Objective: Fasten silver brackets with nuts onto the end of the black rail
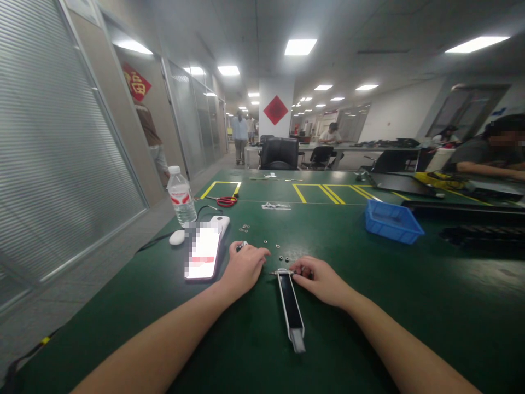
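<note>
My right hand (322, 279) is closed, its fingertips at the far end of a long, slim white-framed device (291, 303) with a dark panel. A thin metal rod (274, 273) lies across that end, seemingly pinched in those fingers; part of it is hidden. A grey tab (298, 342) sticks out of the device's near end. Left of the device, my left hand (245, 269) hovers low or rests on the table, fingers spread and partly bent. A small dark and white piece (241, 246) shows by its far fingers; whether they touch it is unclear. Several small nut-like parts (281, 258) lie between the hands.
A lit phone (204, 251), a white oval object (177, 237) and a water bottle (182, 200) stand left. Red-handled scissors (226, 201) lie beyond. A blue bin (392, 221) sits right on the green table (328, 230). A person (492, 148) sits at the far right.
</note>
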Tool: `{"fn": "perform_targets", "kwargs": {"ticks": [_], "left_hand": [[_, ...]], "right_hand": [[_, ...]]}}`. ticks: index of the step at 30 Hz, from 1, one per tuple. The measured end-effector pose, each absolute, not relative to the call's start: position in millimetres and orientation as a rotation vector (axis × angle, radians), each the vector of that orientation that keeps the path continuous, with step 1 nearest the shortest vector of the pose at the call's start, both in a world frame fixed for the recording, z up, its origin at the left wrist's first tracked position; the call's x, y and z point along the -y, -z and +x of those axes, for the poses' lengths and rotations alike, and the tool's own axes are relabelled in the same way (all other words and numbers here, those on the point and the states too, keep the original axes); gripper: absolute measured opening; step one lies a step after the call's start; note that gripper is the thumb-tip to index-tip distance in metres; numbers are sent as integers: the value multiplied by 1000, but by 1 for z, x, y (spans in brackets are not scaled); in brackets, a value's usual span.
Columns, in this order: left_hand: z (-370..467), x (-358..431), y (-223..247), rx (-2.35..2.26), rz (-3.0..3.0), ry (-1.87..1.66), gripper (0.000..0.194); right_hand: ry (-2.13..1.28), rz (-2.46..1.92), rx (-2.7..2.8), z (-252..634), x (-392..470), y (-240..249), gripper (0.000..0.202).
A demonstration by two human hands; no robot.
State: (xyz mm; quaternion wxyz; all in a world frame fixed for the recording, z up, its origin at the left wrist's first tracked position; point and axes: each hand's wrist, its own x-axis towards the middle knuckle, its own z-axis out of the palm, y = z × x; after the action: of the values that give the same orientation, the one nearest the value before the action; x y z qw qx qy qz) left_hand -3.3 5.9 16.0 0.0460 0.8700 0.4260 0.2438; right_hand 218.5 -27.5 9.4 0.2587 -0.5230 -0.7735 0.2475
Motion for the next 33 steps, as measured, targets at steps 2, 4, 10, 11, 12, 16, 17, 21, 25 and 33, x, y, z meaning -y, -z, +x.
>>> {"fn": "perform_targets", "kwargs": {"ticks": [2,4,10,11,12,16,17,21,25,33], "left_hand": [[-2,-5,-16,-1265,2569,-859,20],[1,-3,-16,-1191,2435,-983,17],[12,11,-19,-1007,2092,-1122,13],[13,14,-20,-982,2050,-1117,14],[14,16,-20,-964,2009,-1111,15],[16,21,-19,-937,1920,-1103,22],[16,21,-19,-932,1917,-1107,23],[16,23,-18,-916,1917,-1102,25],[16,23,-18,-902,1905,-1105,24],[14,21,-16,-852,2056,-1135,13]], "right_hand": [[-624,-1399,2056,218,29,-12,18],[-531,-1359,2026,216,31,-15,19],[-269,-1190,2035,204,42,-20,21],[-258,-1166,2048,202,44,-20,21],[-255,-1144,2062,200,46,-20,20],[-249,-1073,2109,194,48,-21,14],[-237,-1057,2116,194,48,-20,13],[-144,-966,2102,194,45,-15,12],[-84,-926,2108,194,45,-14,11],[-97,-994,2148,197,46,-18,11]]}}
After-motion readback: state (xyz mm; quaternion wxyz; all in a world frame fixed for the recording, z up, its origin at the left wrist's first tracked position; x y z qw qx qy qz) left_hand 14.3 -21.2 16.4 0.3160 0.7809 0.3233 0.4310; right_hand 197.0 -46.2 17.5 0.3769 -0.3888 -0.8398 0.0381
